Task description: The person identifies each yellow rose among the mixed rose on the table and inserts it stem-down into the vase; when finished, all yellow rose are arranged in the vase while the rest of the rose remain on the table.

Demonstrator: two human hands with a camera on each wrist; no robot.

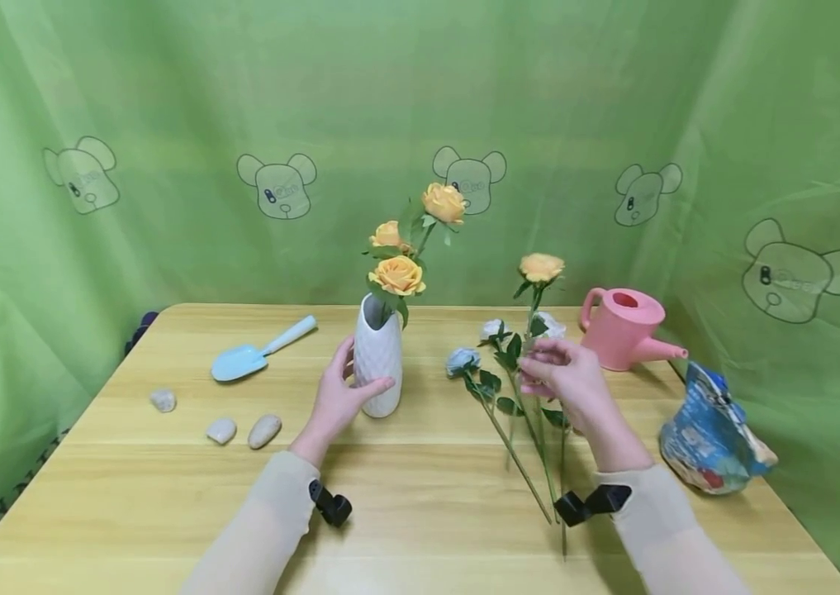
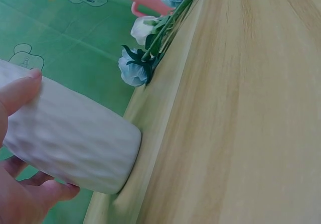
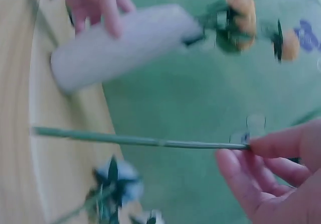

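The left hand [image 1: 335, 395] wraps its thumb and fingers round the lower body of a white textured ceramic vase [image 1: 377, 359], which stands upright on the pale wooden table [image 1: 420, 504] and holds three orange artificial roses [image 1: 399, 274]. To the right of the vase, the right hand [image 1: 567, 376] pinches the green stem of a single orange rose [image 1: 541, 267] between thumb and fingertips, holding it nearly upright with the bloom above the hand and the stem's lower end reaching down to the table; the right wrist view shows the fingers [image 3: 273, 143] closed on that stem [image 3: 135, 140]. Between the vase and the right hand, pale blue and white artificial roses [image 1: 462, 359] lie flat on the table, their stems running toward the near edge. Further right of the vase stand a pink plastic watering can [image 1: 624, 327] and a crumpled blue bag [image 1: 709, 434]. Left of the vase lie a light blue plastic trowel [image 1: 256, 351] and three smooth grey stones [image 1: 220, 430].
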